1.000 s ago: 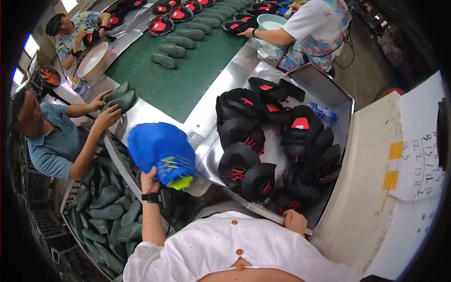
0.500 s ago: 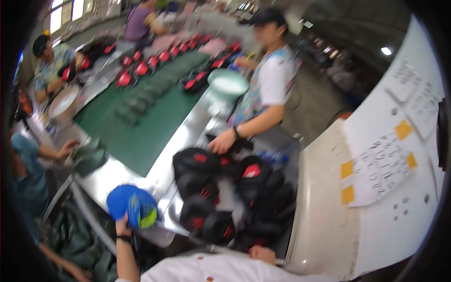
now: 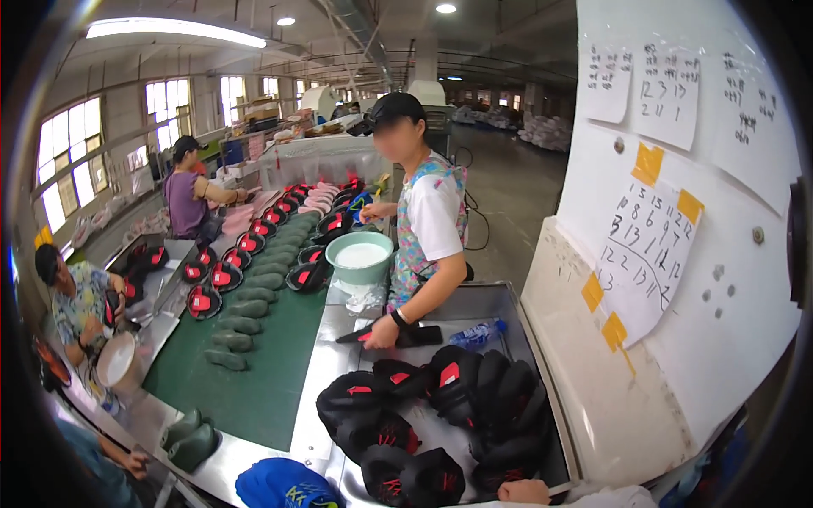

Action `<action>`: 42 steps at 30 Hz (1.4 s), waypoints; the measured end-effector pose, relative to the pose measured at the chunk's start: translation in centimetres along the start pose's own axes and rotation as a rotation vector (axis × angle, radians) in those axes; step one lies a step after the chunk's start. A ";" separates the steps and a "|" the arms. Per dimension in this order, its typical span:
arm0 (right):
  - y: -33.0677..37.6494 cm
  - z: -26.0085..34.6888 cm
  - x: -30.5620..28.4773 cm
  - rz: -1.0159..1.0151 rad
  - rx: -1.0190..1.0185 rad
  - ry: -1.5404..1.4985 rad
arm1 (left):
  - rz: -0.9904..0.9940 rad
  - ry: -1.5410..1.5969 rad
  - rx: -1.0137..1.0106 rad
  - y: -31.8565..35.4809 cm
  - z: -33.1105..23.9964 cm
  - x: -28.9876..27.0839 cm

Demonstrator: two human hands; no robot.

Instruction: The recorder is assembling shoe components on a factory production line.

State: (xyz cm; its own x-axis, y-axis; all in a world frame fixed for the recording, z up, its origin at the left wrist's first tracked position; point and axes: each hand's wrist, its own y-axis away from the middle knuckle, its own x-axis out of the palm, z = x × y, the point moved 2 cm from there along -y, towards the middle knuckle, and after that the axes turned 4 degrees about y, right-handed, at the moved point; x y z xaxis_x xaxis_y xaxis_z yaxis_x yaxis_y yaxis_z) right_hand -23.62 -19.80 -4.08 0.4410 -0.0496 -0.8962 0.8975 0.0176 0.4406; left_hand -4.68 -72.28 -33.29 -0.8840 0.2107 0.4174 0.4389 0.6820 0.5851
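Observation:
My right hand point(image 3: 523, 491) is at the near edge of a metal tray point(image 3: 569, 461), its fingers curled over the rim. Several black shoe uppers point(image 3: 436, 476) with red linings lie piled in that tray, just beyond the hand. A blue piece with yellow-green markings point(image 3: 288, 486), which looks like a shoe upper, shows at the bottom edge, left of the tray. My left hand is out of the picture, so whether it touches the blue piece is hidden. Two dark green shoe lasts point(image 3: 193, 446) stand on the metal ledge farther left.
A green conveyor belt point(image 3: 275, 398) carries rows of lasts and uppers. Across the tray, a co-worker's hand point(image 3: 383, 332) holds a black piece near a water bottle point(image 3: 479, 335) and a green basin point(image 3: 360, 273). Another person's hand point(image 3: 133, 462) is at lower left. A white panel point(image 3: 720, 279) rises at right.
The view has tilted up and steadied. The blue piece, held in my left hand before, sits lower in the picture and that hand has left it. The lasts at left now stand on the ledge, released by a co-worker.

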 end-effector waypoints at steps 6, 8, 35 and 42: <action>0.4 0.0 1.6 -0.116 -0.031 0.002 | 0.027 -0.464 0.141 0.2 -1.4 -0.9; 1.2 0.4 1.0 -0.116 -0.024 -0.019 | -0.013 -0.379 0.066 -0.4 -0.9 -2.2; 0.8 0.2 0.1 -0.324 -0.318 -0.135 | 0.086 0.068 -0.032 6.0 -3.7 3.6; 0.9 -0.2 0.4 -0.369 -0.301 -0.103 | 0.007 -0.009 -0.014 6.8 -3.6 4.4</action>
State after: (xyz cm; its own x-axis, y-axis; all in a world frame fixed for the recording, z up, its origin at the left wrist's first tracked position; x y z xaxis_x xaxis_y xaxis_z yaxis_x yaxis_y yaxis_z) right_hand -22.68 -19.58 -4.05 0.1033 -0.2052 -0.9732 0.9624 0.2677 0.0457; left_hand -5.01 -69.22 -24.93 -0.8824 0.2217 0.4151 0.4469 0.6709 0.5918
